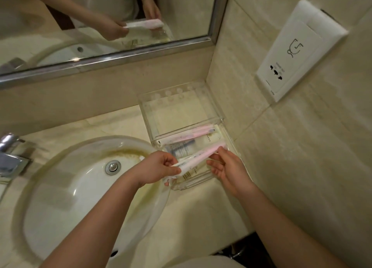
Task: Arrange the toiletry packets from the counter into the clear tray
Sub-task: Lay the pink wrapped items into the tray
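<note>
Tray (pixel 181 106) right of sink (pixel 80 187) (packets (pixel 187 135) inside)

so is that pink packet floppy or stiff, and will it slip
Probably fairly stiff: the pink packet spans straight between left hand and right hand, held only at its ends. Likely light, since a mere pinch carries it. Its plastic wrap may be slippery.

a white sink (pixel 60 187) with a metal drain (pixel 113 167) sits at left, a chrome faucet (pixel 10 157) at its left rim. a framed mirror (pixel 100 16) hangs above it; a white socket plate (pixel 300 50) sits on the tiled wall (pixel 302 167) at right.
</note>
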A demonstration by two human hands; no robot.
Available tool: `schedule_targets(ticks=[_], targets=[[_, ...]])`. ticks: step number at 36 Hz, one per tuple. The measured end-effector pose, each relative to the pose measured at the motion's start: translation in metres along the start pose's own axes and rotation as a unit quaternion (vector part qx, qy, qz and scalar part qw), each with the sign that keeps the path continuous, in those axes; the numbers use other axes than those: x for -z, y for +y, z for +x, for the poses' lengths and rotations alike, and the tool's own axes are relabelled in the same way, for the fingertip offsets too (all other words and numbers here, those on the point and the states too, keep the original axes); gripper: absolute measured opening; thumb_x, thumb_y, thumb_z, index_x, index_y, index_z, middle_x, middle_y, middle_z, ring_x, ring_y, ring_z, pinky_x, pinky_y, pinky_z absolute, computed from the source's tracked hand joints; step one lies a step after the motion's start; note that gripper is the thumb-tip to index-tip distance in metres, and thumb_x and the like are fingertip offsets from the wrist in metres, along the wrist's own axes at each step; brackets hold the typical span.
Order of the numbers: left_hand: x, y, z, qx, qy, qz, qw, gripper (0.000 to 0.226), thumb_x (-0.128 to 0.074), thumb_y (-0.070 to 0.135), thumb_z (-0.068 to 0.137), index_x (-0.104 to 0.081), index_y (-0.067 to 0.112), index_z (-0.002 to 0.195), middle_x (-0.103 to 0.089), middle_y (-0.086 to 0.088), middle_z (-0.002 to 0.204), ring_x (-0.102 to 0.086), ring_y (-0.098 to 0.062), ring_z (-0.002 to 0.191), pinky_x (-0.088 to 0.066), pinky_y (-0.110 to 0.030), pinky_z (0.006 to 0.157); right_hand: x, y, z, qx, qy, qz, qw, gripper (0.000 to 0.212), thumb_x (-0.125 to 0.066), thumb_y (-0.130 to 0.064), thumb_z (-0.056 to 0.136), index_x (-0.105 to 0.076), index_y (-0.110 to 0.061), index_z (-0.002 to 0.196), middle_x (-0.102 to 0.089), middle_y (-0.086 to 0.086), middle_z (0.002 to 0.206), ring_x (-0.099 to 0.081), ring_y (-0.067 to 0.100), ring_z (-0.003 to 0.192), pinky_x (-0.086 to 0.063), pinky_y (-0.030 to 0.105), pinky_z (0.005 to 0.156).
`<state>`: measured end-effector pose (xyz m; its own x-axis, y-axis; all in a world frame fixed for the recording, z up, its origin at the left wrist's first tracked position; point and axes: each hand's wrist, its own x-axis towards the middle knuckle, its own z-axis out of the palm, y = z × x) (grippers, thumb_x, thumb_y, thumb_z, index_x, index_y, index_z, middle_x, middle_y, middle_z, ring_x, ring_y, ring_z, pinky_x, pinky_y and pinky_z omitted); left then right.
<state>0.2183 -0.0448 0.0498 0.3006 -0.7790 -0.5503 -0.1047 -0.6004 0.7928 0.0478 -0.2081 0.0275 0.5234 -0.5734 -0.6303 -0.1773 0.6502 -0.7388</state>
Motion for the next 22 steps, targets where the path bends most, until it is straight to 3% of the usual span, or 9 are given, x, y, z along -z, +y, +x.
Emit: schedule_targets(ticks=[2, 6, 9, 11, 15, 18, 22], targets=[[0.001, 0.002, 0.003, -0.003, 0.012, 0.011, 1.000, 0.016, -0.071, 0.017, 0.086, -0.066, 0.015, 0.072, -0.059, 0.005, 0.055, -0.057, -0.012, 0.051, -0.039, -0.017, 0.051, -0.001, -0.005, 0.002, -0.006, 0.016, 0.008, 1.000, 0.025, -0.056, -0.031, 0.098, -0.067, -0.012, 0.109, -0.074, 0.004, 0.088, -0.068, 0.016, 0.072, -0.049, 0.026, 0.058], [0.001, 0.003, 0.009, -0.006, 0.027, 0.051, 0.998, 0.011, -0.072, 0.023, 0.085, -0.070, 0.014, 0.079, -0.060, 0.004, 0.062, -0.054, -0.010, 0.058, -0.041, -0.027, 0.061, -0.002, -0.012, 0.005, -0.019, 0.031, 0.007, 0.999, 0.017, -0.060, -0.027, 0.096, -0.067, -0.012, 0.102, -0.069, -0.004, 0.072, -0.067, 0.013, 0.070, -0.047, 0.023, 0.052], [-0.003, 0.003, 0.011, -0.011, -0.003, 0.037, 0.999, 0.014, -0.073, 0.022, 0.085, -0.069, 0.010, 0.079, -0.059, 0.000, 0.063, -0.054, -0.014, 0.059, -0.041, -0.031, 0.064, -0.004, -0.011, 0.009, -0.046, 0.030, 0.001, 0.998, 0.021, -0.058, -0.022, 0.096, -0.065, -0.007, 0.109, -0.069, -0.003, 0.067, -0.065, 0.009, 0.059, -0.047, 0.023, 0.050], [-0.006, 0.002, 0.011, -0.016, -0.023, 0.037, 0.999, 0.016, -0.073, 0.023, 0.085, -0.067, 0.010, 0.077, -0.055, 0.001, 0.061, -0.051, -0.015, 0.058, -0.038, -0.031, 0.063, -0.005, -0.008, 0.011, -0.049, 0.036, 0.010, 0.998, 0.023, -0.059, -0.016, 0.095, -0.063, -0.002, 0.114, -0.072, 0.005, 0.077, -0.065, 0.010, 0.057, -0.049, 0.024, 0.050], [-0.011, -0.001, 0.012, -0.011, -0.031, 0.034, 0.999, 0.026, -0.072, 0.024, 0.085, -0.064, 0.000, 0.082, -0.048, -0.001, 0.065, -0.043, -0.013, 0.060, -0.032, -0.029, 0.063, -0.006, -0.006, 0.013, -0.020, 0.039, 0.056, 0.997, 0.020, -0.059, -0.007, 0.095, -0.063, 0.002, 0.112, -0.071, 0.021, 0.107, -0.071, 0.022, 0.083, -0.056, 0.025, 0.058], [-0.013, -0.004, 0.013, -0.003, -0.027, 0.028, 0.999, 0.031, -0.072, 0.025, 0.085, -0.063, -0.004, 0.088, -0.046, -0.002, 0.068, -0.042, -0.013, 0.063, -0.032, -0.028, 0.062, -0.006, -0.009, 0.013, -0.007, 0.021, 0.069, 0.997, 0.023, -0.059, -0.006, 0.095, -0.061, 0.005, 0.116, -0.071, 0.022, 0.111, -0.072, 0.021, 0.085, -0.057, 0.024, 0.060], [-0.015, -0.004, 0.013, 0.004, -0.023, 0.011, 1.000, 0.026, -0.072, 0.023, 0.086, -0.063, -0.001, 0.081, -0.045, 0.003, 0.062, -0.041, -0.009, 0.056, -0.032, -0.025, 0.055, -0.004, -0.009, 0.015, -0.012, 0.015, 0.065, 0.998, 0.026, -0.059, -0.008, 0.095, -0.060, 0.004, 0.118, -0.071, 0.022, 0.113, -0.073, 0.019, 0.082, -0.056, 0.023, 0.057]])
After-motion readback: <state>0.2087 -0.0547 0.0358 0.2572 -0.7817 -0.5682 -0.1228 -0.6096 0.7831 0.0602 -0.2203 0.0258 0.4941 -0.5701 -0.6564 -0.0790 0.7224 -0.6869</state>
